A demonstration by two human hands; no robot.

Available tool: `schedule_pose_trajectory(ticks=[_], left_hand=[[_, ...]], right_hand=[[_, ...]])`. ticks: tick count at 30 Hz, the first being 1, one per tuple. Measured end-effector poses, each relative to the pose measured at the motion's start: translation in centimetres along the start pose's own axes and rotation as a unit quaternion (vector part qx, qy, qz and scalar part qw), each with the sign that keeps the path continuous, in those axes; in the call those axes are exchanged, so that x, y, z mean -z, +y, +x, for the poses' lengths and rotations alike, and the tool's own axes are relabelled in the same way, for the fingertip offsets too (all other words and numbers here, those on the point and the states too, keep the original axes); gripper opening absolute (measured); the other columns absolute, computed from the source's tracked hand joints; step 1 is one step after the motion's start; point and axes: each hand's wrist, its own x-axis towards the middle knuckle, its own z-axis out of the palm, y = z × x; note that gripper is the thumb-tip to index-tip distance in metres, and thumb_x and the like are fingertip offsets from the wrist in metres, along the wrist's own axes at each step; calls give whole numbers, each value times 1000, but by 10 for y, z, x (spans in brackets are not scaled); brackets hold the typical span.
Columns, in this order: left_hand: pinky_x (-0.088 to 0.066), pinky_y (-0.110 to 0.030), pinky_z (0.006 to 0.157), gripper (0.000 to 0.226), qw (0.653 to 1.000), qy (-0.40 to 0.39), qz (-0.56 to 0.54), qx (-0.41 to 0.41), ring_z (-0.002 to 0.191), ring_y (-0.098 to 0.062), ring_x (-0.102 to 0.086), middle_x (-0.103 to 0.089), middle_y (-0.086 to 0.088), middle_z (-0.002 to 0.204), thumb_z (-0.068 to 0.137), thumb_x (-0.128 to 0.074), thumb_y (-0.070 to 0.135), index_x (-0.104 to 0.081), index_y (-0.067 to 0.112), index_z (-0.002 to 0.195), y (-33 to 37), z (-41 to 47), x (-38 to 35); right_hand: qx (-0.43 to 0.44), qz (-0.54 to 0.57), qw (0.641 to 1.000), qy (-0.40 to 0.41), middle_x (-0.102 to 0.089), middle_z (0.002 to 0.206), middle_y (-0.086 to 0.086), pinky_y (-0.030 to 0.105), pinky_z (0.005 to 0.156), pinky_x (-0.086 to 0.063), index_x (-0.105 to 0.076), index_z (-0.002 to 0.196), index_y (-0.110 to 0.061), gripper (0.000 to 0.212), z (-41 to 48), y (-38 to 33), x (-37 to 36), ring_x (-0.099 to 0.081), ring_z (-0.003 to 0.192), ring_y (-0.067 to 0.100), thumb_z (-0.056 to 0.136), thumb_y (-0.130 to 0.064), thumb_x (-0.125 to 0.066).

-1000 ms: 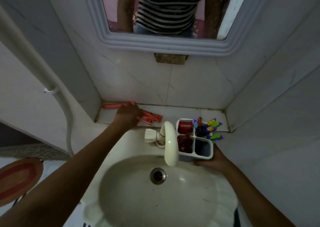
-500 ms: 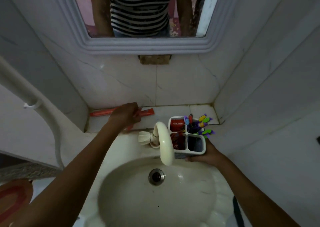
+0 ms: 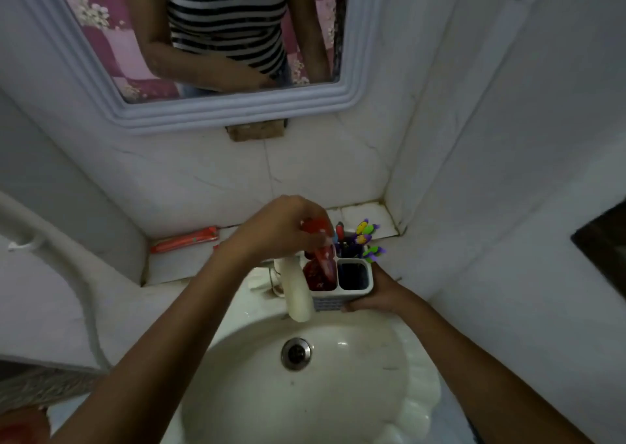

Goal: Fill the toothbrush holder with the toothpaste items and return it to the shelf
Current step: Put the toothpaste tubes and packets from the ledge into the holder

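Left hand (image 3: 277, 230), earlier at shelf, now over toothbrush holder (image 3: 338, 284) with red toothpaste tube (image 3: 320, 243).

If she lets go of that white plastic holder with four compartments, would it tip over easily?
Probably somewhat: the white plastic holder looks light, and toothbrushes stick up above its rim. Its squarish base should steady it, though it sits near the sink's edge, held by her right hand.

You have two hands in view: the left (image 3: 277, 230) and the right (image 3: 379, 294). There is one holder (image 3: 355, 287) with four compartments. One red tube (image 3: 318, 240) sits in your left hand, and one red box (image 3: 184, 240) lies on the shelf (image 3: 176, 267). The toothbrushes (image 3: 364, 237) are bunched together, too blurred to count. One tap (image 3: 296, 291), one sink (image 3: 338, 392), one drain (image 3: 296, 353), one mirror (image 3: 216, 30).
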Motion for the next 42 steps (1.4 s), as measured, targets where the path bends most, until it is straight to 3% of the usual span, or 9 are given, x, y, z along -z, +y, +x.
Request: schedule_pose_trajectory(ticks=[4,8,15,19,23,29,33,37,42], left_hand=[[-51,-28,73,23,985,-12,170,13,89,-19,-65,-71,1,92,75,-76,30,-79,26,97,4,8,-29],[-47,-30,72,27,966,5,258,-3,90,-21,-61,-58,4,93,69,-77,38,-77,33,96,1,10,-49],[-52,-29,76,18,992,94,-19,84,90,-7,-63,-66,13,99,83,-70,42,-72,33,97,-36,8,-15],[-49,-23,77,19,961,187,59,193,90,-14,-68,-73,3,107,87,-66,22,-73,22,105,-116,4,-10],[-48,-32,97,37,954,85,142,249,118,-24,-59,-61,-3,135,91,-58,21,-62,26,127,-170,5,-37],[-54,-36,78,27,939,77,248,224,94,-28,-66,-68,-7,102,89,-55,36,-65,23,110,-192,13,-70],[-55,-34,72,21,954,96,52,279,84,-27,-68,-70,-8,94,86,-63,25,-69,16,104,-184,17,-73],[-56,-29,69,27,867,121,-346,338,80,-21,-67,-69,-11,96,89,-63,6,-59,4,115,-144,20,-49],[-60,-34,76,38,900,130,-369,190,99,-30,-66,-63,-14,110,84,-66,-3,-53,10,117,-73,16,-4]], right_hand=[[-3,-1,1000,-1,-60,128,0,25,96,-52,-46,133,-15,99,0,-1,0,-58,116,7,47,-9,-96],[2,7,1000,-9,-57,123,-4,3,79,-48,-43,133,-12,99,1,-1,0,-54,108,-6,49,0,-93],[11,37,999,-11,-59,117,-9,4,78,-50,-47,127,-16,90,0,1,0,-59,110,4,52,6,-91],[19,40,999,-13,-60,124,-3,12,85,-53,-44,132,-13,95,1,6,0,-59,110,-6,52,2,-92],[20,32,999,-18,-61,129,3,33,97,-54,-45,133,-12,101,5,9,0,-59,120,12,45,-14,-96],[17,30,999,-16,-61,130,3,36,99,-52,-45,133,-13,106,5,9,-1,-58,121,12,41,-25,-96],[15,13,1000,-16,-60,130,3,33,99,-53,-44,134,-13,104,5,8,0,-58,121,10,44,-21,-96],[14,10,1000,-15,-59,131,3,32,98,-53,-43,135,-12,104,5,7,1,-58,121,9,46,-13,-97],[20,10,1000,-18,-59,130,2,32,97,-54,-43,134,-14,103,3,2,2,-57,121,10,46,-11,-96]])
